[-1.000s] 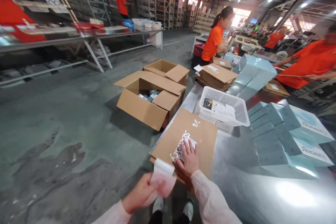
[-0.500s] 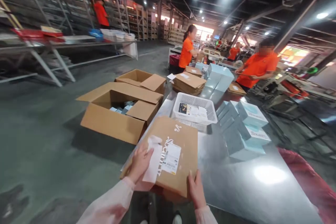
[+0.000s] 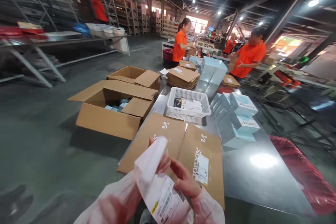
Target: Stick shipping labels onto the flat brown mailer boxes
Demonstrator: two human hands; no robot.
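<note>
A white label sheet (image 3: 164, 196) with printed barcodes hangs between my hands, its upper end curled over. My left hand (image 3: 162, 159) is partly hidden behind the sheet, its fingers closed on it. My right hand (image 3: 185, 178) reaches in from the right, thumb and fingers pinched at the sheet's edge. Below them, a flat brown cardboard mailer (image 3: 148, 129) lies at the table's left edge. Beside it on the right lies another brown mailer (image 3: 216, 147) bearing a stuck white label (image 3: 202, 169).
A white basket (image 3: 189, 112) holds papers and a black card. Light-blue boxes (image 3: 243, 103) stand at right, with stacked mailers (image 3: 182, 77) farther back. Open cartons (image 3: 107, 124) sit left of the steel table (image 3: 244, 182). People in orange (image 3: 180, 43) stand beyond; a red bag hangs right.
The labelled mailer has moved right and lies flat, with another mailer showing beside it. My right hand has left its edge and joined my left hand at the sheet, now raised nearer the camera.
</note>
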